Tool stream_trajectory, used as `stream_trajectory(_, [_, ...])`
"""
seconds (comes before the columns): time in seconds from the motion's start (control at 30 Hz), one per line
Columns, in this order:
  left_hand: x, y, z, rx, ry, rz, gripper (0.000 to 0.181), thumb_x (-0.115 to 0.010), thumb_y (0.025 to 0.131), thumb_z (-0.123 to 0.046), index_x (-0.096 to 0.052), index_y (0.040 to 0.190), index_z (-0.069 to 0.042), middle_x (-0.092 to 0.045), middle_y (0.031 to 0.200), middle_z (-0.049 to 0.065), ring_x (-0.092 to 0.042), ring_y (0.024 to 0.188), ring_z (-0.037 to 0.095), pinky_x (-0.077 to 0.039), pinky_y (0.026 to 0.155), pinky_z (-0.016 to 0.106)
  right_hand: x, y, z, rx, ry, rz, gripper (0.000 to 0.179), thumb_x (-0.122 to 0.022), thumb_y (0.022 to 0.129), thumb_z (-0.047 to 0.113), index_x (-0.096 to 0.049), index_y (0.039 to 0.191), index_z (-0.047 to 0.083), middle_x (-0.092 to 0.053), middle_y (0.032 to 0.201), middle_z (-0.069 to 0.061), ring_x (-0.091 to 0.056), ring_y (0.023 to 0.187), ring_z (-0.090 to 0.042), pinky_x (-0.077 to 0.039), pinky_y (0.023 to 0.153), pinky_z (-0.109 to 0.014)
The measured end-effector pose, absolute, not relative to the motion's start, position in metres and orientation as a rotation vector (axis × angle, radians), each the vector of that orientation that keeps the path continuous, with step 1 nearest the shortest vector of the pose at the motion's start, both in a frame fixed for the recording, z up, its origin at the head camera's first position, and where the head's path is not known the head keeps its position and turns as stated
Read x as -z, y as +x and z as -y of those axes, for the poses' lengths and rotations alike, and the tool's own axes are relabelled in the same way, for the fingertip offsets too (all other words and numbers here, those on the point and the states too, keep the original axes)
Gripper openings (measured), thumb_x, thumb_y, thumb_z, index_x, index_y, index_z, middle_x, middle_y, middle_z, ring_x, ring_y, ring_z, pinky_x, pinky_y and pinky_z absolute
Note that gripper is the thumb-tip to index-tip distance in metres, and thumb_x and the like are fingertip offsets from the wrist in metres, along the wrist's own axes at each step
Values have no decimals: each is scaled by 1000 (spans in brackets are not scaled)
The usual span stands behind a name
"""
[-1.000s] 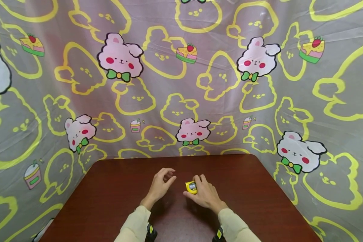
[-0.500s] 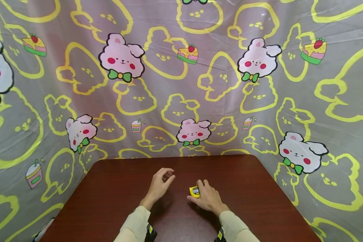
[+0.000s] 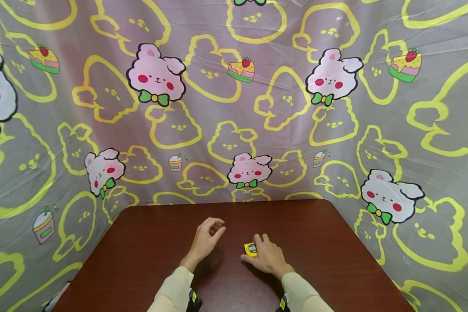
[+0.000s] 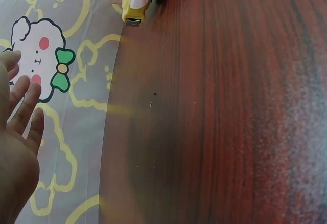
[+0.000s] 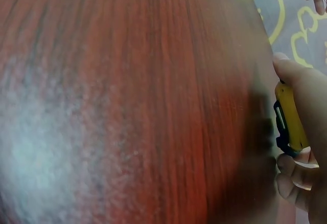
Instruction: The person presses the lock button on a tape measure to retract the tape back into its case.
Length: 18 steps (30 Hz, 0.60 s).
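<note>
A small yellow and black tape measure (image 3: 251,249) is held in my right hand (image 3: 268,258), between the thumb and the curled fingers. In the right wrist view the tape measure (image 5: 290,116) shows its yellow side and black edge above the table. From the left wrist view, the tape measure's (image 4: 134,13) front faces me, with a short metal tab at its mouth. My left hand (image 3: 206,238) hovers left of it with nothing in it. Its fingers (image 4: 31,98) are loosely bent and apart from the tape measure.
Both hands are over a dark red-brown wooden table (image 3: 148,247). A grey curtain (image 3: 214,108) with rabbit and yellow outline prints hangs behind the table and along both sides.
My right hand has moved slightly right and toward me with the tape measure, mostly in the first half second. The left hand has barely moved.
</note>
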<state>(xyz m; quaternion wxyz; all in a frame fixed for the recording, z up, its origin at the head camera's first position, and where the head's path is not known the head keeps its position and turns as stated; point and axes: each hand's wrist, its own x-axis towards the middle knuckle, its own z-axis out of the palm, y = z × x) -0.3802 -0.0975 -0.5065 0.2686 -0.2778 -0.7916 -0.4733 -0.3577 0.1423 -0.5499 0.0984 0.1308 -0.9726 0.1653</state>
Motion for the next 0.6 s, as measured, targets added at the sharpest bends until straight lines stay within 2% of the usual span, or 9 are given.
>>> stream_trajectory(0.37, [507, -378, 97, 1299, -729, 2152, 18, -69, 84, -9, -64, 98, -20, -59, 87, -8, -56, 74, 8, -49, 62, 31, 553, -357, -139, -422, 300, 2889, 84, -54, 64, 81, -47, 118, 16, -45, 94, -7, -49, 63, -20, -42, 53, -41])
stream_trajectory(0.6, [509, -378, 97, 1308, -736, 2155, 14, -68, 86, -14, -64, 99, -19, -59, 87, -7, -56, 75, 8, -49, 63, 37, 554, -356, -138, -391, 282, 2880, 91, -53, 61, 84, -46, 122, 16, -46, 96, -8, -49, 64, -20, -43, 54, -42])
